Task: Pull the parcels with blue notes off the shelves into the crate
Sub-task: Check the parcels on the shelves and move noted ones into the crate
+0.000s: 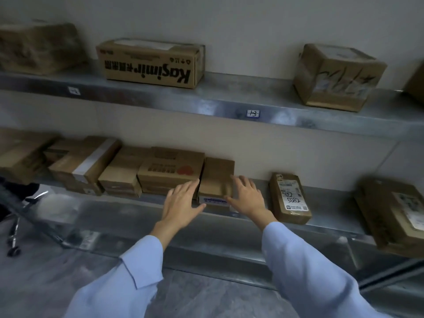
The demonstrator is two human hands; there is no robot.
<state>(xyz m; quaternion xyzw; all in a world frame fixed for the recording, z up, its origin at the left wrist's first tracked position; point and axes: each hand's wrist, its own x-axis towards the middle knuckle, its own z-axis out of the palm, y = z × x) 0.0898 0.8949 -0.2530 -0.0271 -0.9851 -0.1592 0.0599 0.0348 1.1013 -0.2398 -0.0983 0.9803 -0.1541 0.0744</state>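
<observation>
Head view: both hands flank one small cardboard parcel (216, 177) on the lower shelf (332, 203), at the centre of the frame.
Parcel place: it stands at the shelf's front lip. It touches a bigger heart-printed box (171, 171) on its left and is well apart from a labelled parcel (290, 198) on its right.
Note: a pale strip with bluish print (214, 200) crosses its front face. Blur leaves it unclear whether this is the blue note.
Left hand (183, 203): unclenched, with fingers straight along the parcel's left side and the thumb by the lower front corner.
Right hand (246, 198): unclenched, with fingers spread flat over the right top edge.
Handling: probably light. The board looks stiff but slightly dented on top, and plain cardboard should not slip. The best hold is likely a low squeeze on both sides, then a slide forward.
Surface: smooth grey metal, likely easy to slide across.
Room: a pale wall, and an upper shelf (229, 99) bearing a Kasimir carton (149, 63). Grey floor lies below, and no crate is in sight.
</observation>
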